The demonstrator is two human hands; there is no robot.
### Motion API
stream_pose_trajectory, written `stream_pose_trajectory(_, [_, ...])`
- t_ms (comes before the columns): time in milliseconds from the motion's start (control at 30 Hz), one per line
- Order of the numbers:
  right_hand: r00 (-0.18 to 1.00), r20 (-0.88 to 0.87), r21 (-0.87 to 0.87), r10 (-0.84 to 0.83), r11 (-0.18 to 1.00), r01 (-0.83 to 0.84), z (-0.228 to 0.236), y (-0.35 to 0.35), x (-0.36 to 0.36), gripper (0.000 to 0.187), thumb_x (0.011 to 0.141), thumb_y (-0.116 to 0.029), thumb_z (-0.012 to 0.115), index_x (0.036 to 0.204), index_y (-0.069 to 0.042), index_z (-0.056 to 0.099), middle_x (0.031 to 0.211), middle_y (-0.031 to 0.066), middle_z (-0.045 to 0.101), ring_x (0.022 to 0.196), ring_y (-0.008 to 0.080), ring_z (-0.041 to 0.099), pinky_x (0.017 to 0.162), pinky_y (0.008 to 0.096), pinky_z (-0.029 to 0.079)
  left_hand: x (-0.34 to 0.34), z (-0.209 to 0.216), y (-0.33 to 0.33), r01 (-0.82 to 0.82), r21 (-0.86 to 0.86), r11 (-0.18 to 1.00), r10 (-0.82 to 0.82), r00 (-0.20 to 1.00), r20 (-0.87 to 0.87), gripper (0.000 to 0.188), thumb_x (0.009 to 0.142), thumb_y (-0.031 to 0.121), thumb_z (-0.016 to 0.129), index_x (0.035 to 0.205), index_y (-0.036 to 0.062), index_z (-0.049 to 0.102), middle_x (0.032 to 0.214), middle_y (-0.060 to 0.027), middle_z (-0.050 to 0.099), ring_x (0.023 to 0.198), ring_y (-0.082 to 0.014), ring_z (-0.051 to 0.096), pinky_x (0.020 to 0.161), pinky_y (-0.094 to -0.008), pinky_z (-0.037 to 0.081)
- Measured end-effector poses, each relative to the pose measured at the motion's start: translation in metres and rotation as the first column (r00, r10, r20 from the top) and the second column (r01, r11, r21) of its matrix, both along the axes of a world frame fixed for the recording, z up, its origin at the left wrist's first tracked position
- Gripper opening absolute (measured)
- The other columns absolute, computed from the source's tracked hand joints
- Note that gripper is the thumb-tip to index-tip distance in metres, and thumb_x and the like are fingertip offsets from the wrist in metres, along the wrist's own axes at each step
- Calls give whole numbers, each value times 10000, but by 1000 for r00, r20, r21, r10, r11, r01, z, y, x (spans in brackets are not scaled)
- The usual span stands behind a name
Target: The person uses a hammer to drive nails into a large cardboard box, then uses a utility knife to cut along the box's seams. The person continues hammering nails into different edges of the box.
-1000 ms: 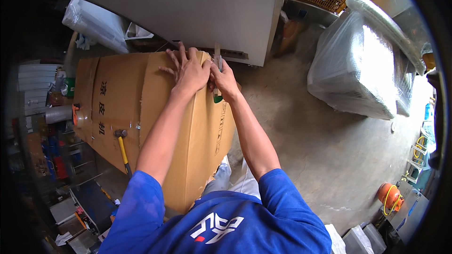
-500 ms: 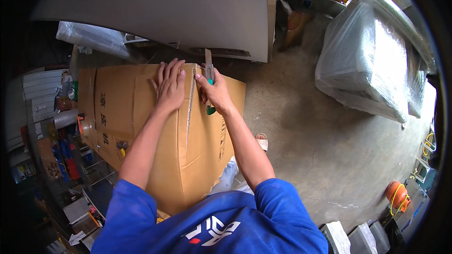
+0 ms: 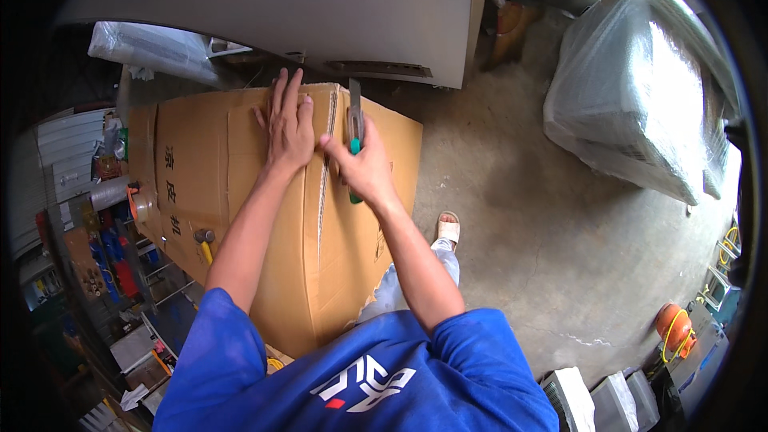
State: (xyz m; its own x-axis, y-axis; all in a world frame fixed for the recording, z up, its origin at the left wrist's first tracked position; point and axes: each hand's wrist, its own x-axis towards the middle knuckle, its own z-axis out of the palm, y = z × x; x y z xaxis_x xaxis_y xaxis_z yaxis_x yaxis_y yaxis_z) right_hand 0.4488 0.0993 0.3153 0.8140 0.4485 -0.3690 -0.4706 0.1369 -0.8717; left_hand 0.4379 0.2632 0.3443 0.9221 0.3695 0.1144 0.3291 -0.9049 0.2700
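Observation:
A large brown cardboard box (image 3: 264, 288) stands in front of me, with a slit showing its corrugated edge along the top near its right side. My left hand (image 3: 290, 130) lies on the top panel by the far edge, fingers stretched out and pointing away. In my right hand (image 3: 364, 162) is a utility knife (image 3: 355, 124) with a green and grey handle, its blade extended and pointing away from me. The right thumb reaches toward the slit. My right fingers wrap round the handle and are partly hidden against the box's right side.
A big grey panel (image 3: 280, 8) stands just beyond the box. A hammer (image 3: 206, 245) and a tape roll (image 3: 144, 202) lie on the box's left part. To the right are a bubble-wrapped item (image 3: 624, 104) and an orange tank (image 3: 673, 323) on the concrete floor.
My view has shifted slightly. The right thumb has moved left over the slit's edge. My foot and lower leg now show more beside the box.

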Motion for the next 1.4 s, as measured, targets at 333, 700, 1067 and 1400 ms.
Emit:
stream_pose_trajectory(333, [975, 140, -101, -171, 977, 186, 4, 4, -31, 527, 920, -328, 725, 1250, 41, 545, 1049, 230, 704, 975, 306, 698, 864, 403, 535, -122, 64, -82, 62, 197, 978, -28, 984, -174, 654, 960, 328, 590, 1545, 124, 379, 1609, -236, 264, 1498, -425, 219, 1192, -619, 153])
stream_pose_trajectory(700, [993, -42, -66, 108, 992, -110, 51, -55, -143, 531, 1065, -178, 388, 1554, -127, 189, 723, 97, 569, 502, 183, 573, 476, 340, 492, -195, 43, -78, 28, -66, 997, -39, 985, -167, 637, 995, 343, 457, 1597, 213, 296, 1672, -206, 117, 1542, -426, 78, 1165, -717, 21])
stream_pose_trajectory(1067, [971, -80, -88, 225, 969, -232, 87, -73, -175, 561, 1070, -191, 404, 1592, -105, 217, 722, 105, 575, 494, 208, 634, 488, 351, 548, -192, 37, -77, 18, -79, 997, -28, 992, -123, 632, 993, 358, 443, 1598, 245, 297, 1679, -166, 134, 1550, -394, 80, 1181, -693, 15])
stream_pose_trajectory(1400, [984, 1, -83, 175, 981, -175, 76, -68, -162, 582, 1038, -150, 397, 1589, -71, 224, 657, 146, 600, 426, 242, 601, 422, 383, 523, -191, 38, -77, 14, -50, 999, -21, 989, -149, 671, 989, 411, 467, 1609, 254, 261, 1680, -175, 126, 1552, -384, 74, 1182, -691, 11])
